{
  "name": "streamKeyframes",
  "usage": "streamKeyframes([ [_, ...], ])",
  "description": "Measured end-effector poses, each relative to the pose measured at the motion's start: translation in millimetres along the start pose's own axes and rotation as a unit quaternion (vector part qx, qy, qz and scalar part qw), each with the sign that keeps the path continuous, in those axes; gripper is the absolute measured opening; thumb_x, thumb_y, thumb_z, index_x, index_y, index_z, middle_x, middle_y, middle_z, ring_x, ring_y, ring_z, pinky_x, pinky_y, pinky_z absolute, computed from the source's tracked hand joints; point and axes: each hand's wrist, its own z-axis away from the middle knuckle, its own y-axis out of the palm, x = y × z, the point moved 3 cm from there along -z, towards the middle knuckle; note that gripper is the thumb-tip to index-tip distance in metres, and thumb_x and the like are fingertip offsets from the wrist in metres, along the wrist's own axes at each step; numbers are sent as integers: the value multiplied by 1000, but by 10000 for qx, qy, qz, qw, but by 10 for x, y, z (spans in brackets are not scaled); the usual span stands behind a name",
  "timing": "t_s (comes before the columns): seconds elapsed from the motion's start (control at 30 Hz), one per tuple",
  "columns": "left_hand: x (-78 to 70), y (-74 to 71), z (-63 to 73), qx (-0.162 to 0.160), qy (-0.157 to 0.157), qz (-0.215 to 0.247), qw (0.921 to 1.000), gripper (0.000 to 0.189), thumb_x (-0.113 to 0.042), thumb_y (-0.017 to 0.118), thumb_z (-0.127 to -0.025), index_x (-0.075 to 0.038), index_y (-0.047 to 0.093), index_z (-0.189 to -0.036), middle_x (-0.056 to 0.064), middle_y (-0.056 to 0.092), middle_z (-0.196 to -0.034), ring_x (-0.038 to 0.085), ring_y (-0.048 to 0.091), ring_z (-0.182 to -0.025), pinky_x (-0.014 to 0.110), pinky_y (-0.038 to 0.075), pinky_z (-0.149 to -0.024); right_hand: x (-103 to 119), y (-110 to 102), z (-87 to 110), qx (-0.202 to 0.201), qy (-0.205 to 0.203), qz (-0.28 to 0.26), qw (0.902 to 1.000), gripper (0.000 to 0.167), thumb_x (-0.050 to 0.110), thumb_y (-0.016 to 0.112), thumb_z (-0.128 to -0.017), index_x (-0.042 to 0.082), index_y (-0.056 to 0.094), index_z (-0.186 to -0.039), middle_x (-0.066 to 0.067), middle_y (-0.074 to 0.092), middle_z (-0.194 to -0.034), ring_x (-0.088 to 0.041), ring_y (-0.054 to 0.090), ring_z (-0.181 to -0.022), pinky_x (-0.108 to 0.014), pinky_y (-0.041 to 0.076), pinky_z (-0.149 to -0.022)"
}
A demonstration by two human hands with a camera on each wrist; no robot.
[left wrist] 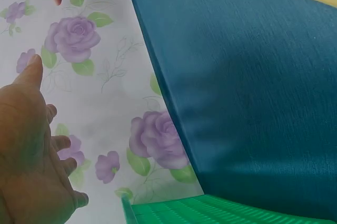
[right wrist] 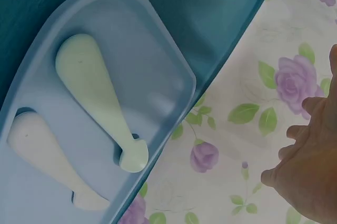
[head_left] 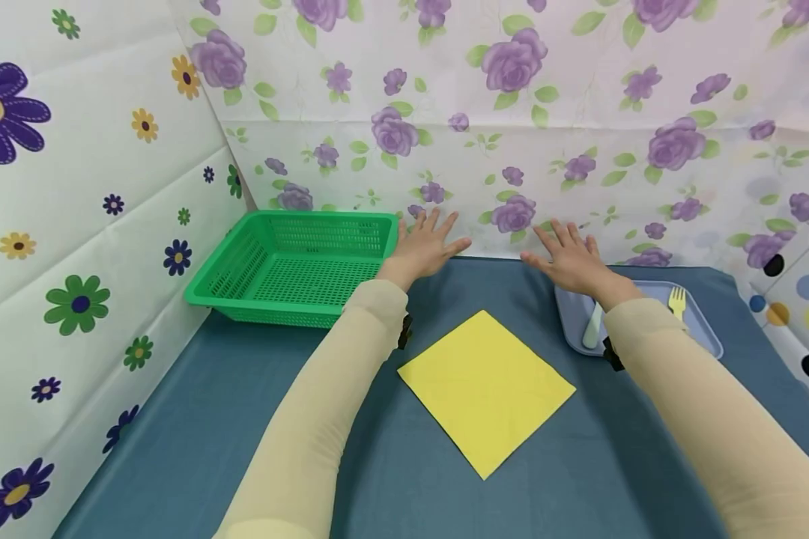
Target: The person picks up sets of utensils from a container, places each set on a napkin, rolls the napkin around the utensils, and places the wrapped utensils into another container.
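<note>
beyond the flat yellow square (head_left: 487, 393), perhaps felt, left hand (head_left: 420, 249) and right hand (head_left: 576, 262) spread empty fingers; to its left, the green rectangular plastic basket (head_left: 270, 308) looks light, stiff, best held by its rim.

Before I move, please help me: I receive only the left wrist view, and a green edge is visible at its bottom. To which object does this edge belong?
Observer: It belongs to a green basket, which the head view shows at the back left of the blue table.
Operator: Thank you. Only a part of the yellow sheet enters my view. Which shape has it?
Observer: It is a square, lying with one corner towards the person.
Operator: And which object is near the right hand?
Observer: A pale blue tray with a yellow fork on it; in the head view, the right forearm partly hides this tray.
</note>
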Motion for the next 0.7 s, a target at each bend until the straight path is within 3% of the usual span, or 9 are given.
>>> streamKeyframes([
  [0.7, -70, -55, 176, 198, 562, -171, 9981, 77, -69, 26, -106, -31, 5, -170, 8, 2, -176, 34, 1, -161, 65, -4, -124, -153, -8, 111, -6, -468, -202, 9987, 90, 70, 35, -105, 13, 7, -169, -23, -8, -172, -51, -13, -155, -74, -11, -117],
])
